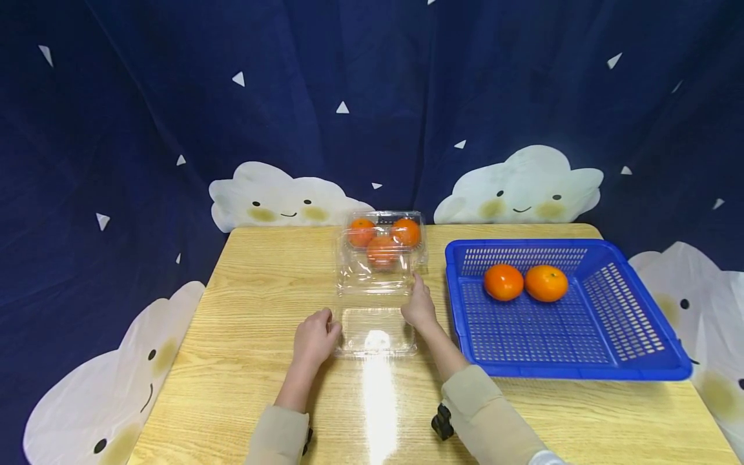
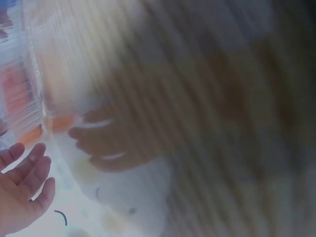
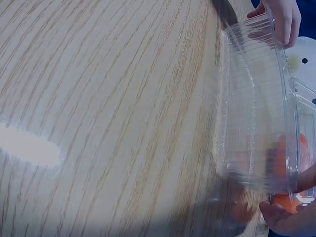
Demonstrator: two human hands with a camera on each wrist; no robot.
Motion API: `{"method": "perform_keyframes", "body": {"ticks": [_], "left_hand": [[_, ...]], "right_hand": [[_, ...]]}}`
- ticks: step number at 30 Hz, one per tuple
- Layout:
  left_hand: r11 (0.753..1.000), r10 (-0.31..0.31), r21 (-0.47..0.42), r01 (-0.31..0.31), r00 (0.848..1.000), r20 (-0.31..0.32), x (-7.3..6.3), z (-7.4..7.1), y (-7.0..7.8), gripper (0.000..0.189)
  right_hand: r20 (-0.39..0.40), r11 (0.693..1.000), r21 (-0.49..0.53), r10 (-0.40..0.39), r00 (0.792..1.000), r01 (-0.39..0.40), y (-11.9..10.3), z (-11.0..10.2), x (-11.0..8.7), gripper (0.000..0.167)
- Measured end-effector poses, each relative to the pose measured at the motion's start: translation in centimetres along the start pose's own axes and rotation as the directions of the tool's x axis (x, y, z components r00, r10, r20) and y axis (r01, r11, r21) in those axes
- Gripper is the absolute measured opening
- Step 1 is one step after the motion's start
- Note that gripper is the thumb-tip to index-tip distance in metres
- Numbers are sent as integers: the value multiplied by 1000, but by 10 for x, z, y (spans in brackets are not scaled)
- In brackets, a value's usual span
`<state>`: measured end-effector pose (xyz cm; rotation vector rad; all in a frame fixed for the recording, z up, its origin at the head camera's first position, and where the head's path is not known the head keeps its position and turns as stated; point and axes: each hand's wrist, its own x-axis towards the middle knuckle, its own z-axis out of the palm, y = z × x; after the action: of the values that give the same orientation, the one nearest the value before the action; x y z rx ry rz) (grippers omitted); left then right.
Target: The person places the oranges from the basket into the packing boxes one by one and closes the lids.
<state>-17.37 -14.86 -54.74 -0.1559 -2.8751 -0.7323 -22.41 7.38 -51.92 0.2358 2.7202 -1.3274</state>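
An open clear plastic clamshell box (image 1: pixel 376 351) stands in the middle of the table, its raised lid (image 1: pixel 354 278) partly in front of another clear box. My left hand (image 1: pixel 314 337) is at its left side. In the left wrist view, the left hand (image 2: pixel 24 192) has loosely bent, parted fingers close to the plastic, with nothing seen between them. On the other side my right hand (image 1: pixel 420 307) holds the box's edge near the hinge. The right wrist view shows the right hand (image 3: pixel 291 219) with finger and thumb about the box's corner, partly cut off by the frame.
Behind stands another clear plastic box (image 1: pixel 423 258) with three orange fruits (image 1: pixel 361 231) in it. To the right, a blue plastic basket (image 1: pixel 569 372) holds two orange fruits (image 1: pixel 503 282). A dark blue curtain (image 1: pixel 372 77) with clouds hangs beyond the wooden table (image 1: pixel 261 278).
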Motion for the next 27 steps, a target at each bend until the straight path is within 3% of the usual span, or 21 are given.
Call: {"method": "perform_keyframes", "body": {"ticks": [13,18,22,27], "left_hand": [[998,18,64,-18,1000,-11,5,7,12,16],[998,-5,69,5,1000,11,5,10,13,17],[997,-26,72,24,999,24,5,10,15,18],[997,-10,75,10,1000,6,5,10,16,17]], "right_hand": [[-61,998,-19,60,996,-62,4,-5,-1,88],[-86,998,-8,57,995,-58,3,-5,-4,90],[-114,999,7,34,993,-34,0,-6,-9,90],[-124,998,-19,-54,991,52,-8,-11,-18,84]]}}
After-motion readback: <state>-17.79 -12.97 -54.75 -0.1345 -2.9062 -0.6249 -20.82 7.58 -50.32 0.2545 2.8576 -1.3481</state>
